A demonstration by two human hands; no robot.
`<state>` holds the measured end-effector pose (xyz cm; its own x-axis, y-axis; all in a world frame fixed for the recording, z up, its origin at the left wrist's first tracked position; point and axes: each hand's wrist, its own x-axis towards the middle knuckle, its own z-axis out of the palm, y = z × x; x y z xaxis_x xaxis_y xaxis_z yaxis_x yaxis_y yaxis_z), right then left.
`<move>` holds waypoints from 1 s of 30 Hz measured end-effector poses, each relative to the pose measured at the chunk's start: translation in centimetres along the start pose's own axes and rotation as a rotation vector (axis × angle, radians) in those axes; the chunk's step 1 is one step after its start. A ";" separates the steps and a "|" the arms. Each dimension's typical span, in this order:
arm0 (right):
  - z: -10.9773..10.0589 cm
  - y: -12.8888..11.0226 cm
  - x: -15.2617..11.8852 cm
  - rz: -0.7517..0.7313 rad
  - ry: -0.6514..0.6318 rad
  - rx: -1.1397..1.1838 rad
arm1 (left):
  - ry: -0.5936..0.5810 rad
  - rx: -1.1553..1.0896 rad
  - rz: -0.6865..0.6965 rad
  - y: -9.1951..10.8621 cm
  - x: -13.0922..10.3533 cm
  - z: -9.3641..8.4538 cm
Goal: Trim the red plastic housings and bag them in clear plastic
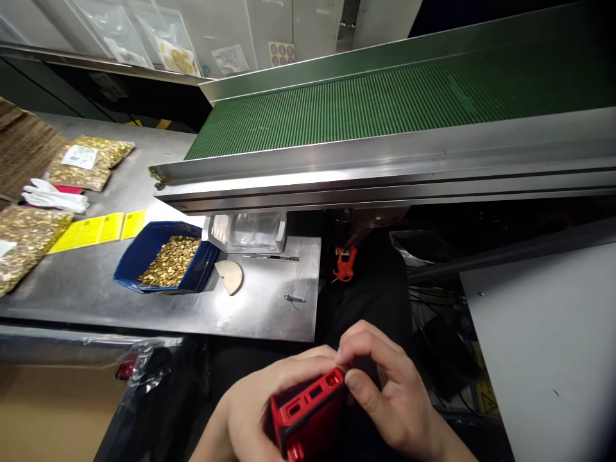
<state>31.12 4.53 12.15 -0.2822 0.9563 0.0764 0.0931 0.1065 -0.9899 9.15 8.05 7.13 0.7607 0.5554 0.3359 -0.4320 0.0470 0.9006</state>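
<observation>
My left hand is wrapped round a red plastic case with several rectangular openings along its top edge. A small red knob-like part juts from its lower end. At the upper right corner of the case is my right hand, its index finger and thumb curled close together. Whether something tiny sits between those fingertips cannot be made out. Beyond my hands, on the metal table, a blue bin holds many small brass-coloured pieces. A nail clipper and a pale half-round disc lie nearby.
A green ribbed conveyor with metal rails crosses above the table. Clear bags of brass pieces, white gloves and yellow labels lie left. An orange-handled tool hangs beyond the table edge. A cardboard box stands lower left.
</observation>
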 end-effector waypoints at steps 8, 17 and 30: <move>0.3 -0.1 0.1 0.012 -0.024 -0.051 | 0.025 0.168 -0.092 2.4 0.2 0.2; 0.4 -0.1 0.4 0.017 -0.011 -0.087 | 0.059 0.193 -0.176 4.0 0.7 0.5; 0.6 1.0 0.5 0.148 0.121 -0.141 | 0.248 0.084 -0.370 2.6 0.6 0.7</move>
<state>30.50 4.90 11.14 -0.1395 0.9891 -0.0466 0.2602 -0.0088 -0.9655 8.83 7.95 9.85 0.7131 0.6966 -0.0797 -0.1047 0.2182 0.9703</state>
